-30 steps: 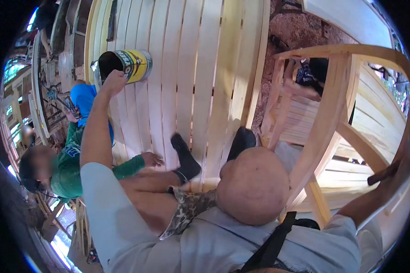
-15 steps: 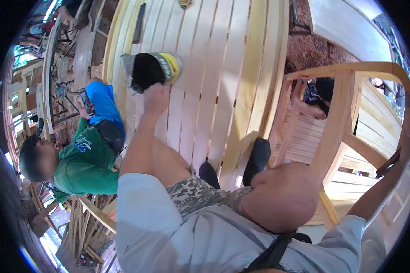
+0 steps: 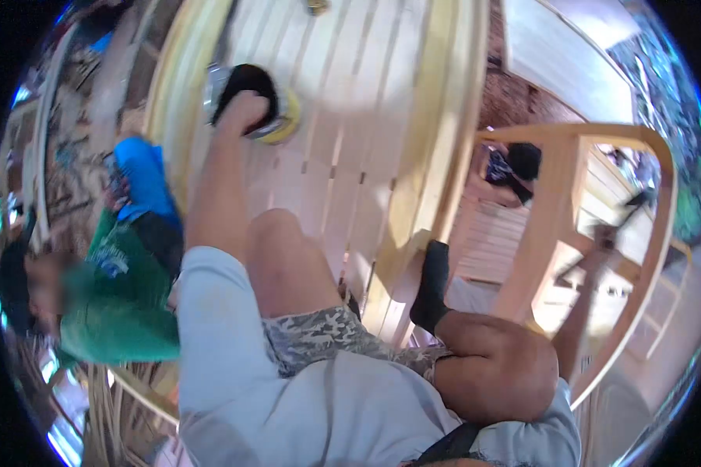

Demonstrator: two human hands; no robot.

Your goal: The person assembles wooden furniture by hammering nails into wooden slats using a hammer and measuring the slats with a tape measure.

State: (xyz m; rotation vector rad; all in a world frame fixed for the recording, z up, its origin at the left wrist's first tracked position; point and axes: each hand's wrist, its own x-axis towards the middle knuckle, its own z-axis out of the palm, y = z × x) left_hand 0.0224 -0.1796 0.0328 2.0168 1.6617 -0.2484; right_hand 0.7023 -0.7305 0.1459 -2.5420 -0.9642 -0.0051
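My left hand (image 3: pixel 245 111) is at the dark mouth of a tin can (image 3: pixel 288 117) with a yellow label, which lies on its side on a slatted wooden panel (image 3: pixel 350 117). The fingers are hidden in or against the dark opening. Far to the right, my right hand (image 3: pixel 606 236) is closed around a dark tool that looks like a hammer (image 3: pixel 637 199), blurred by motion. That hand shows through a curved wooden frame (image 3: pixel 662 233). My dark-socked foot (image 3: pixel 431 284) rests at the panel's right edge.
A person in a green shirt (image 3: pixel 121 303) sits close by on the left. Another person (image 3: pixel 510 175) is low behind the wooden frame on the right. A pale flat board (image 3: pixel 565 66) lies at the upper right. A small yellowish object (image 3: pixel 317 7) sits at the panel's far end.
My left hand has moved up and left, from beside the can onto its opening. My right hand with the hammer has come up and left. The view has shifted.
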